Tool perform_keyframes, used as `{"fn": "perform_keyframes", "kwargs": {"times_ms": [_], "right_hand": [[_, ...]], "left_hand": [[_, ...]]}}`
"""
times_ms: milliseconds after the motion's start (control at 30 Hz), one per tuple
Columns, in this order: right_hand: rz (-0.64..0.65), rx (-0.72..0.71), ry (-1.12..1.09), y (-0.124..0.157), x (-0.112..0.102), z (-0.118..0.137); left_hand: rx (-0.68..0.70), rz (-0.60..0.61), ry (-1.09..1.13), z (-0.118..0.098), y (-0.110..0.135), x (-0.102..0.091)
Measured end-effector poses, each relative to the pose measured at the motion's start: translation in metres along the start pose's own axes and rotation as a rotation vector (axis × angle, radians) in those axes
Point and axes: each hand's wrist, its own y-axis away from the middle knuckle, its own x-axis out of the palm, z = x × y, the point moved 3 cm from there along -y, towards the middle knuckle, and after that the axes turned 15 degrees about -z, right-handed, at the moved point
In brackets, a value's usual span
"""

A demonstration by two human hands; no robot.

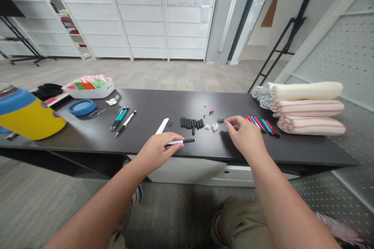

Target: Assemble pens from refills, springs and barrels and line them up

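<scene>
Nearest the camera, the left hand (pixel 157 149) pinches a slim white-and-black pen barrel (pixel 182 141), long axis toward three o'clock. At two o'clock from its tip, the right hand (pixel 244 134) fingers close on tiny dark springs (pixel 221 120), beside coloured pen refills (pixel 263 125).

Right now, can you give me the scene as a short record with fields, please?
Left hand: holds a white and black pen above the table edge
Right hand: fingertips at small dark parts
Middle of table: row of black tubes, small white parts
Right side: coloured pen tubes, rolled towels
Left side: three finished pens, blue lid
</scene>
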Motion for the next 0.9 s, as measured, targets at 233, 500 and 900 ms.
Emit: {"fn": "perform_keyframes", "kwargs": {"times_ms": [233,500,900], "right_hand": [[0.325,0.077,-0.608,0.038,0.001,0.056],[0.388,0.015,-0.586,0.047,0.005,0.073],[0.317,-0.287,-0.434,0.05,0.007,0.08]], "left_hand": [[-0.031,-0.026,0.03,0.003,-0.001,-0.003],[-0.041,-0.015,0.038,0.004,-0.001,-0.003],[0.009,0.0,0.019,0.005,0.0,-0.002]]}}
